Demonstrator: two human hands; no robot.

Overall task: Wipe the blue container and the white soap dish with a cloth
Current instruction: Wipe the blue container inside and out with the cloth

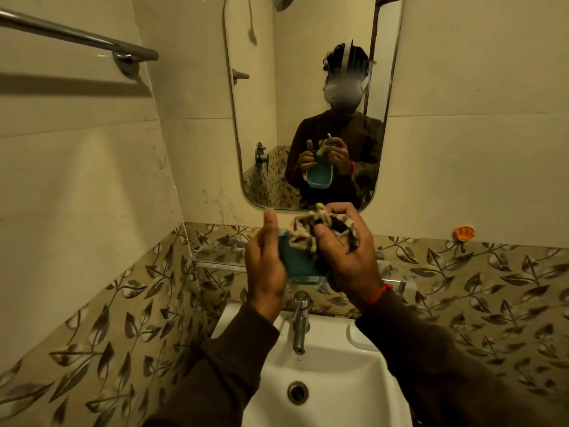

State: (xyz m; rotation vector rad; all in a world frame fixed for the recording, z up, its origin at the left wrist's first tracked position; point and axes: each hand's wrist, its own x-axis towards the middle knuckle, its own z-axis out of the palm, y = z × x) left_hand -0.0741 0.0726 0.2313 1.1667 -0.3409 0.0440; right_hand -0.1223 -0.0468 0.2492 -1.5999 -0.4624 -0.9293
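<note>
My left hand [266, 266] grips the blue container [297, 261] by its left side and holds it up in front of the mirror, above the tap. My right hand [345, 252] is shut on a bunched, patterned brown-and-cream cloth [311, 231], pressed against the container's upper right part. The container's right side is hidden behind the cloth and my right hand. A white soap dish [365, 339] rests on the right rim of the basin, partly covered by my right sleeve.
A white basin [311, 383] with a chrome tap [300, 322] sits below my hands. A glass shelf [215, 261] runs along the leaf-patterned tiles behind them. The mirror [311, 100] hangs above; a towel rail [77, 37] is at upper left, an orange hook [463, 233] at right.
</note>
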